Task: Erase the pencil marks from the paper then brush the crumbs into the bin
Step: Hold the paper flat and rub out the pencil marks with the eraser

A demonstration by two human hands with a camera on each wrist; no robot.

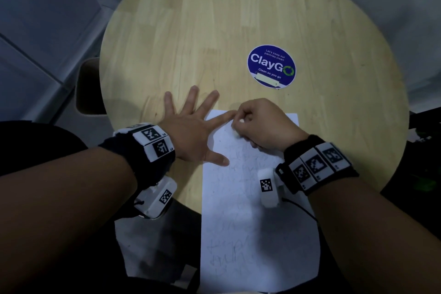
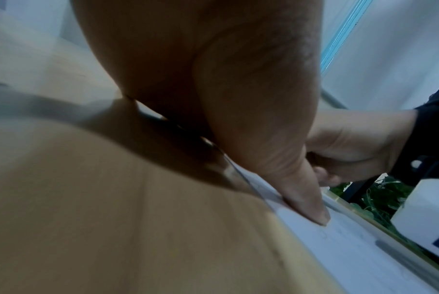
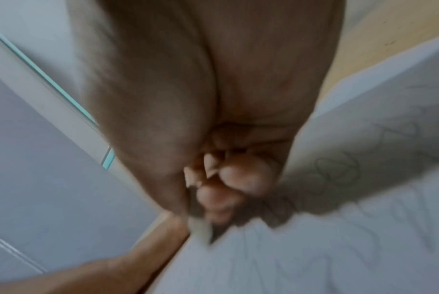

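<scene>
A white sheet of paper with faint pencil scribbles lies on the round wooden table and hangs over its near edge. My left hand lies flat with spread fingers, its forefinger and thumb pressing the sheet's left edge. In the left wrist view the thumb presses the paper. My right hand is curled over the sheet's top part and pinches a small white eraser. In the blurred right wrist view the eraser touches the paper below the curled fingers.
A round blue ClayGo sticker sits on the table beyond the paper. A brown seat or bin-like shape shows beside the table's left edge. Green foliage and a dark frame lie off to the right.
</scene>
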